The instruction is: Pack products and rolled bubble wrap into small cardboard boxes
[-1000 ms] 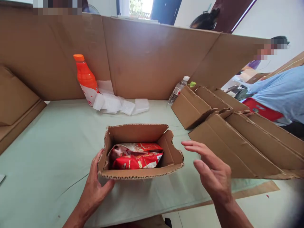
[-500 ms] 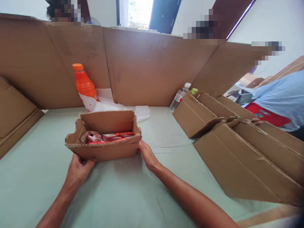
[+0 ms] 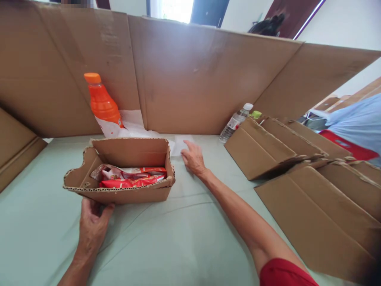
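A flat, white, papery-looking sheet (image 3: pixel 177 146) is seen at and just left of the nearer right hand (image 3: pixel 194 159), fingers parted, by the right end of a crosswise, brown, open-topped cardboard box (image 3: pixel 127 195), where the left hand's (image 3: pixel 93 227) grip cannot be told.

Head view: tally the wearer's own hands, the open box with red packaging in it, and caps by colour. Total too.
Own hands: 2 (left hand, right hand)
Open box with red packaging: 1
Orange cap: 1
White cap: 1
Green cap: 1
Total: 6
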